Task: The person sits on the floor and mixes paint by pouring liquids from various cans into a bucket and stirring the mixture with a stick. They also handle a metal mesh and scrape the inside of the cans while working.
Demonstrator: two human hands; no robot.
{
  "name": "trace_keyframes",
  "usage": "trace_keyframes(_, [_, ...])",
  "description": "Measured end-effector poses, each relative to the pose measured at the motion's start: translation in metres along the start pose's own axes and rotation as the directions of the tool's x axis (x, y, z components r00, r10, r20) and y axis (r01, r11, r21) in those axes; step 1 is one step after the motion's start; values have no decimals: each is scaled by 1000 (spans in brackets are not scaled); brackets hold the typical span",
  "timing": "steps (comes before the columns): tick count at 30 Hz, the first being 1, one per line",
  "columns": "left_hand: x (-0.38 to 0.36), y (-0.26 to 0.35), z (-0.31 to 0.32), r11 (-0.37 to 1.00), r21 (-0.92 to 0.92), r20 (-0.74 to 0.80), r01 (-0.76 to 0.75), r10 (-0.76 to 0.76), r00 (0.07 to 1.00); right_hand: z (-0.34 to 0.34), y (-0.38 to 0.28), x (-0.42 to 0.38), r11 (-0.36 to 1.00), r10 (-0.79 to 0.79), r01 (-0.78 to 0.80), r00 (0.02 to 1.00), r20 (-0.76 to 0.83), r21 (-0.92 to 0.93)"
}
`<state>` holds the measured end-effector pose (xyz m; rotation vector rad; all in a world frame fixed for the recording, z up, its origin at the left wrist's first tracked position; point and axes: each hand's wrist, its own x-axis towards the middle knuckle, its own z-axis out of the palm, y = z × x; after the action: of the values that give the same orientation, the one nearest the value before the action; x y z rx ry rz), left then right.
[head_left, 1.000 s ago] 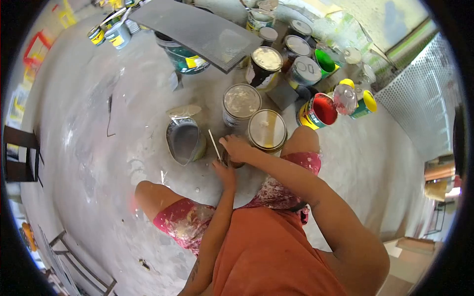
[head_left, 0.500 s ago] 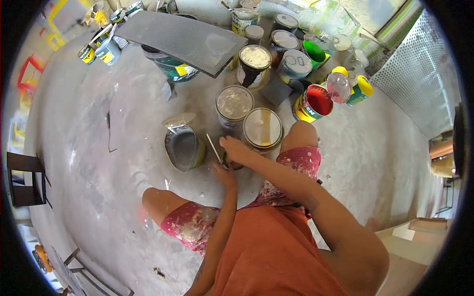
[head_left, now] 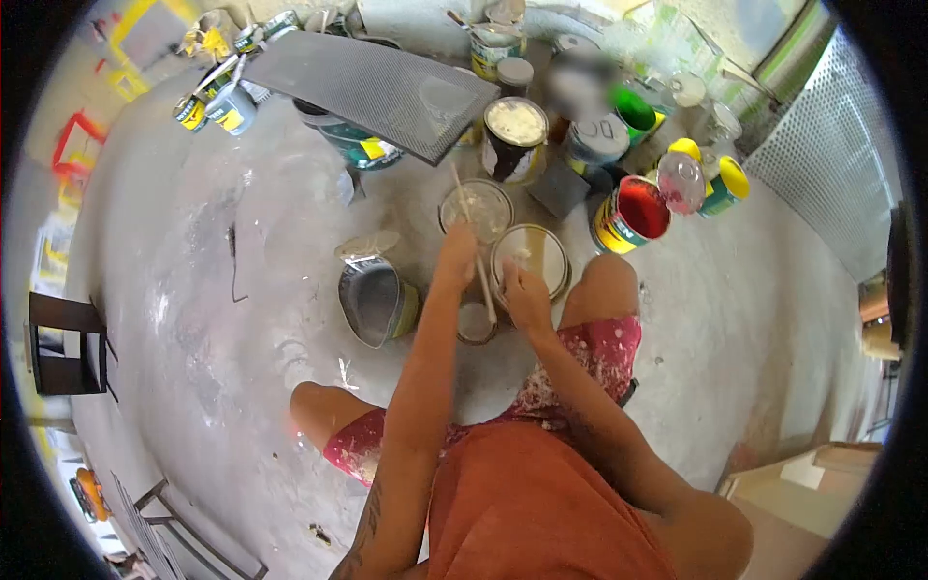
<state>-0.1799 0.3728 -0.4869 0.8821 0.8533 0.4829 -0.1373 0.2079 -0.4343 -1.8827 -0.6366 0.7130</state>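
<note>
Stick (head_left: 485,282) (pale, slim) in left hand (head_left: 458,255), right hand (head_left: 526,296) nearby

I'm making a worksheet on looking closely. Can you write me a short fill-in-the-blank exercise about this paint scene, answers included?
The hand holding the thin stick is the person's ____ one.
The open can nearest the right knee is ____ inside.
The person's shirt is ____.

Missing words, in order: left; red; orange.
</note>
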Motion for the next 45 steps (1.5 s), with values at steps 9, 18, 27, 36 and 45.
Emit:
trace_keyframes(9, [-5, -15, 53, 830, 548, -169, -102, 229, 959, -60, -5, -5, 931, -323, 353, 914, -244, 90])
trace_keyframes(18, [-72, -5, -24, 536, 754, 96, -381, 485, 869, -86, -26, -20, 948, -8, -20, 996, 88, 316])
trace_keyframes(27, [-130, -74, -80, 170, 886, 376, -432, 282, 882, -144, 20, -119, 320, -221, 895, 389, 894, -310])
trace_keyframes(36, [-104, -109, -57, -192, 902, 418, -386, 172, 892, -94, -27, -77, 553, 133, 656, 539, 832, -513])
trace_keyframes(45, [-95, -123, -65, -127, 922, 386, -366, 204, 900, -4, 22, -17, 649, -346, 696, 630, 695, -308])
